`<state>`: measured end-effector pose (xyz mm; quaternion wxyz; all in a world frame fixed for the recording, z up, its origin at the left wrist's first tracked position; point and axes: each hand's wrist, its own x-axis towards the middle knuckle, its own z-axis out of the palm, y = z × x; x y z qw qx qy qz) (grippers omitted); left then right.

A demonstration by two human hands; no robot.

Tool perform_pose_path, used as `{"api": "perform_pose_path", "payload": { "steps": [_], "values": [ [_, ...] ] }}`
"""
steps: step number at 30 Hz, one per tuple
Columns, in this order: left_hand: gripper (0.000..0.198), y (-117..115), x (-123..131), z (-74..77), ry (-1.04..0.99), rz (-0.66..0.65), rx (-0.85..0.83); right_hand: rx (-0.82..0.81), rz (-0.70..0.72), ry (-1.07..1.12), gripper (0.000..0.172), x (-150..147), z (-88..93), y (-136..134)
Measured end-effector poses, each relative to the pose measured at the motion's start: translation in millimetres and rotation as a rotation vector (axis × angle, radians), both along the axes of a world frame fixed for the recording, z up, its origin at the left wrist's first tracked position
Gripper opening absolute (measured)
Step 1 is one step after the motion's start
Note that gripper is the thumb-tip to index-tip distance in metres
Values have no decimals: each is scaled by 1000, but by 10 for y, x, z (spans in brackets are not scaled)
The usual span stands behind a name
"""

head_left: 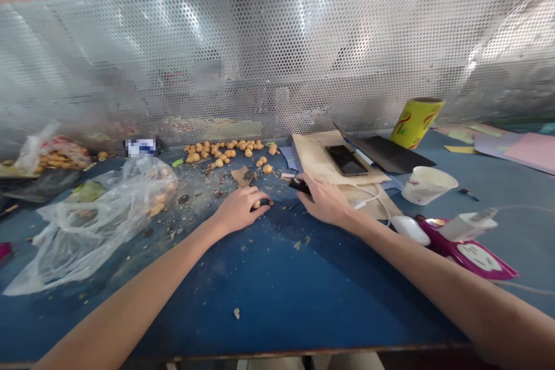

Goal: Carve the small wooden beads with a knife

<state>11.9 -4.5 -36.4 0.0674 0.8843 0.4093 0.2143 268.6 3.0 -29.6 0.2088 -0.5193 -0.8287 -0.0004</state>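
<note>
My left hand (238,208) rests on the blue table (269,289), fingers curled round a small tan nut-like piece (257,204) at its fingertips. My right hand (323,199) lies just to the right, closed on a small black tool (299,185) whose end pokes out toward the left hand. A scatter of small round tan fruits (225,151) lies beyond both hands, near the perforated metal screen. Shell bits and crumbs litter the table around the left hand.
A clear plastic bag (95,214) with fruit sits at left. Right of my hands: brown paper (314,156) with a phone (346,160), a white cup (427,184), a yellow roll (415,121), a white mouse (410,229), a purple power strip (472,254) with plug.
</note>
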Motion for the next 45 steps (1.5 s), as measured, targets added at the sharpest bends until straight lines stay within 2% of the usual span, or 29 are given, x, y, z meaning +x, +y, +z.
{"api": "perform_pose_path", "payload": {
  "steps": [3, 5, 9, 13, 17, 20, 23, 26, 29, 32, 34, 36, 40, 42, 45],
  "values": [
    [26, 17, 26, -28, 20, -34, 9, -10, 83, 43, 36, -56, 8, -55],
    [27, 18, 42, -31, 30, -35, -10, -42, 87, 38, 34, -95, -8, -55],
    [23, -9, 62, 16, -6, -7, -126, -66, 68, 13, 30, -135, -57, -16],
    [20, -20, 53, 60, -42, -2, -228, -30, 152, 21, 26, -123, -97, 15],
    [21, -40, 73, 65, -63, 5, -210, -4, 176, 79, 30, -117, -131, 25],
    [24, -98, 133, 83, -223, 41, -271, -1, 139, 100, 42, -130, -122, 16],
    [30, -169, 204, 104, -425, 97, -388, 84, 200, 124, 50, -142, -64, -17],
    [32, -220, 269, 93, -589, 109, -483, 154, 388, 153, 43, -154, -5, -66],
    [31, -253, 330, 56, -750, 51, -639, 137, 569, 171, 36, -169, -5, -96],
    [32, -285, 385, 27, -927, -33, -881, 135, 620, 235, 30, -173, -36, -98],
    [31, -302, 409, 17, -1002, -80, -985, 139, 617, 271, 29, -166, -47, -95],
    [28, -312, 420, 5, -1010, -107, -985, 133, 601, 298, 27, -158, -44, -97],
    [20, -330, 423, -35, -935, -90, -812, 110, 484, 431, 27, -174, -23, -124],
    [24, -353, 423, -36, -839, -76, -747, 102, 437, 481, 28, -195, -13, -147],
    [33, -391, 424, -3, -688, -122, -706, 96, 440, 502, 24, -219, 4, -183]
  ]
}}
